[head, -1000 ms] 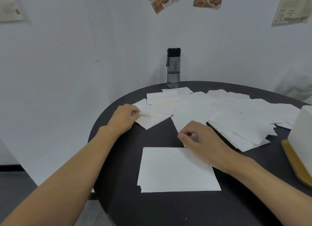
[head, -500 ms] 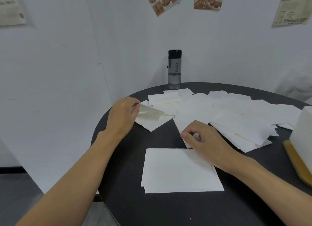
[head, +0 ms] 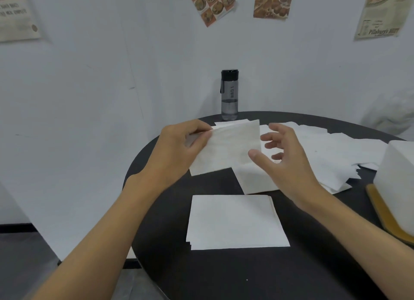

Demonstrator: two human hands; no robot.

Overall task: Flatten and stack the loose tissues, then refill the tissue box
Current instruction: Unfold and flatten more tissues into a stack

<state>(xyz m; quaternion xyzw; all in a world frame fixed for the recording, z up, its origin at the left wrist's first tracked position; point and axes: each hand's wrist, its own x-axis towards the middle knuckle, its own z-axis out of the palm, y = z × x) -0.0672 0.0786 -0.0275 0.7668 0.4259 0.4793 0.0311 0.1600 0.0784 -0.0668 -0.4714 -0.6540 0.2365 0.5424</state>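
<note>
Above the table point(head: 201, 277), the left hand point(head: 179, 149) pinches a tissue point(head: 228, 147) by its edge, lifted clear; the right hand point(head: 282, 156), fingers spread, reaches for the free side, likely to flatten it onto the stack point(head: 235, 221).

You have open tabletop point(head: 224, 277) on the near side of the flat stack point(head: 235, 221), and a dark strip between that stack and the loose tissues point(head: 336, 156) spread behind it. On your right the tissue box point(head: 398, 176) stands near the table's edge, just beside the spread, closing that side. The water bottle point(head: 229, 95) stands upright at the far rim, behind the tissue point(head: 230, 147) your left hand point(head: 177, 151) holds up.
</note>
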